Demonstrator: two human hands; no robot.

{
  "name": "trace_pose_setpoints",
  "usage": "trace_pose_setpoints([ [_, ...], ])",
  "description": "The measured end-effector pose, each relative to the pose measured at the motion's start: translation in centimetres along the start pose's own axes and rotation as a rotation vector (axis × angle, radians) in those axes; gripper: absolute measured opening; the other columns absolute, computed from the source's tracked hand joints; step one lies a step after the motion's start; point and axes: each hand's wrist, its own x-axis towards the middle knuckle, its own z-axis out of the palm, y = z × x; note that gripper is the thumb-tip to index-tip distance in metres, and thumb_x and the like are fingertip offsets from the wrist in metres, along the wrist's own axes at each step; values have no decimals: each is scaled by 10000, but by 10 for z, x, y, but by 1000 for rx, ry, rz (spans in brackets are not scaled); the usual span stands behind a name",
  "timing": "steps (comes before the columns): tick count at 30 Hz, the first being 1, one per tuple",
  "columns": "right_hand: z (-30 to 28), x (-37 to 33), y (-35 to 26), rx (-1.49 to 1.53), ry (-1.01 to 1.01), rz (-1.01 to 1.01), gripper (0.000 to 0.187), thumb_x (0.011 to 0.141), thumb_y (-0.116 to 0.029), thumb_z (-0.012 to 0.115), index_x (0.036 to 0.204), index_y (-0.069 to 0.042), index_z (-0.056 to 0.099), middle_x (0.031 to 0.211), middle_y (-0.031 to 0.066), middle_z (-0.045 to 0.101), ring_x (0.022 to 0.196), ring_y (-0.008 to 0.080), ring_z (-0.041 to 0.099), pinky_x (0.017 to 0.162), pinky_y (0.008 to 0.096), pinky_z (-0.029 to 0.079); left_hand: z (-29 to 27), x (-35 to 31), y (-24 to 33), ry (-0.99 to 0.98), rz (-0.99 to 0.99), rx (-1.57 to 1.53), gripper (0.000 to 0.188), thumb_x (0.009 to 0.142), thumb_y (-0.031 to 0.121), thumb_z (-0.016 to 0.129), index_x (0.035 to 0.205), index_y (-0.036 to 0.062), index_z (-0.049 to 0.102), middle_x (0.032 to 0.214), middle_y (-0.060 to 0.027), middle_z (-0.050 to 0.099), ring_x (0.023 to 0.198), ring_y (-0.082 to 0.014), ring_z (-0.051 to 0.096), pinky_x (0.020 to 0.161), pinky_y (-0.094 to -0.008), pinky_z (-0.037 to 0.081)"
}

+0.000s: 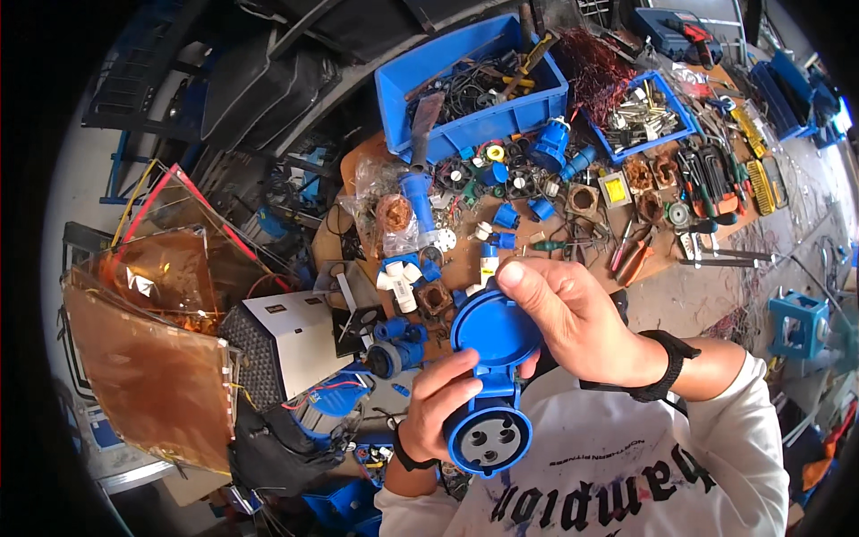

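In front of my chest I hold a blue industrial power socket (490,438). Its round face is grey with several holes and is tipped toward me. A round blue lid (497,333), hinged to the socket, stands raised and shows its inner side. My left hand (436,413) is closed around the socket body from the left; part of its grip is hidden behind the socket. My right hand (573,313) grips the lid's upper right rim, thumb on top, other fingers mostly out of sight. Just beyond the lid is a small blue-and-white plug part (489,255).
A cluttered wooden workbench (573,246) lies ahead, with a blue bin (474,125) of cables and tools at the back. A blue tray (677,132) of metal parts and several hand tools are to the right. A brown translucent panel (148,358) stands at the left.
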Motion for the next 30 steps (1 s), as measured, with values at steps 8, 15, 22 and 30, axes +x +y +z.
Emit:
trace_pose_setpoints([
  [8, -2, 7, -3, -243, 125, -113, 405, 1050, -354, 480, 926, -9, 651, 653, 62, 627, 511, 124, 619, 465, 284, 475, -3, 18, -13, 3, -63, -237, 1124, 592, 421, 948, 1426, 27, 306, 1451, -295, 312, 1253, -403, 506, 982, -464, 501],
  [15, -1, 11, -2, -410, 204, -260, 345, 1034, -313, 522, 889, -23, 642, 569, 126, 581, 521, 239, 653, 473, 336, 474, 8, 30, -9, 28, -286, -851, 1386, 491, 570, 941, 1490, 38, 140, 1461, -279, 353, 1312, -387, 446, 1027, -470, 442],
  [22, -4, 11, 0, -515, 266, -426, 301, 1008, -309, 565, 899, -44, 660, 577, 132, 596, 529, 291, 655, 474, 365, 483, -18, 51, 3, -51, -826, -793, 851, 943, 649, 490, 1358, -92, 446, 1303, -167, 575, 1197, -226, 564, 1011, -359, 446],
  [30, -20, 7, 8, -786, 216, -513, 259, 955, -321, 637, 857, -83, 668, 615, 129, 607, 553, 335, 632, 471, 400, 472, -16, 58, 9, -189, -816, -505, 450, 1060, 272, 467, 1376, -48, 487, 1269, -102, 602, 1153, -150, 563, 1028, -302, 408],
])
